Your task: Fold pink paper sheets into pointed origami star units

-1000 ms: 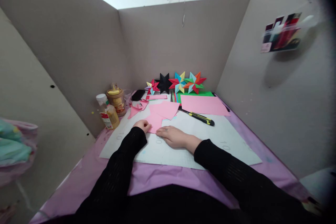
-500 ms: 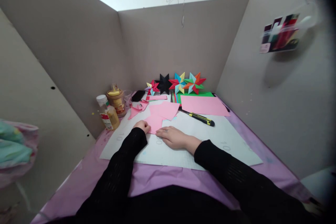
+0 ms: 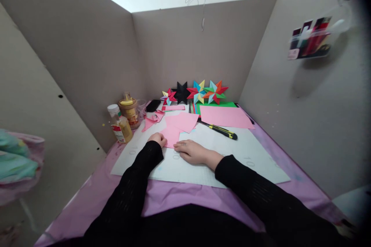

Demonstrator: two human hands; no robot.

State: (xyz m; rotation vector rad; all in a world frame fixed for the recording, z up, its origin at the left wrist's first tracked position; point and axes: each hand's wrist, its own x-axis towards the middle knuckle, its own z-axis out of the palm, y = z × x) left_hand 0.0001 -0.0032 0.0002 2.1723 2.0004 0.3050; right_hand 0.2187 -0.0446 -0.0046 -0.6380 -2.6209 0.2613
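A small pink paper piece [image 3: 171, 136] lies on the white cutting mat [image 3: 249, 154]. My left hand [image 3: 157, 139] rests with curled fingers on the left edge of that pink piece. My right hand [image 3: 191, 150] lies flat beside it, with the fingertips pressing on its lower right corner. Both arms are in black sleeves. Another pink square [image 3: 183, 120] lies just beyond, partly overlapping the piece under my hands.
A large pink sheet [image 3: 224, 116] lies on green paper at the back right, with a yellow-black utility knife [image 3: 220, 130] before it. Several paper stars [image 3: 197, 92] lean on the back wall. A glue bottle [image 3: 119, 123] and a jar [image 3: 129, 112] stand left. Grey partitions enclose the desk.
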